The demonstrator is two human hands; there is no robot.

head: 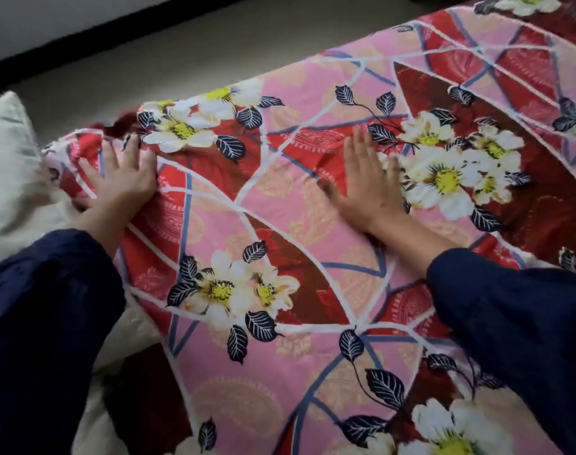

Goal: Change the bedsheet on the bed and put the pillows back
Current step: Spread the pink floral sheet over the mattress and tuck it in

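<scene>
Beneath the fingers, a bedsheet (pixel 280 198) is spread over the bed. It is printed in pink and red panels divided by white and blue lines, with white yellow-centred flowers and dark veined leaves. It is mostly smooth, and is bunched into folds only at its far left corner. The fingers (pixel 134 149) of the left hand (pixel 122 178) are held straight and splayed, grasping nothing, their tips laid against that rumpled corner and the palm pressed flat on the cloth. The fingers (pixel 359 142) of the right hand (pixel 368 185) are likewise extended, kept close together and released, with the palm laid flat on the sheet beside a cluster of flowers; some blur is seen around this hand. Both wrists are bare, and the forearms are covered by loose dark navy sleeves (pixel 516 310). Just left of the left hand a cream pillow (pixel 7 159) is seen, and beyond the sheet's far edge a strip of pale floor (pixel 181 50) is visible.
</scene>
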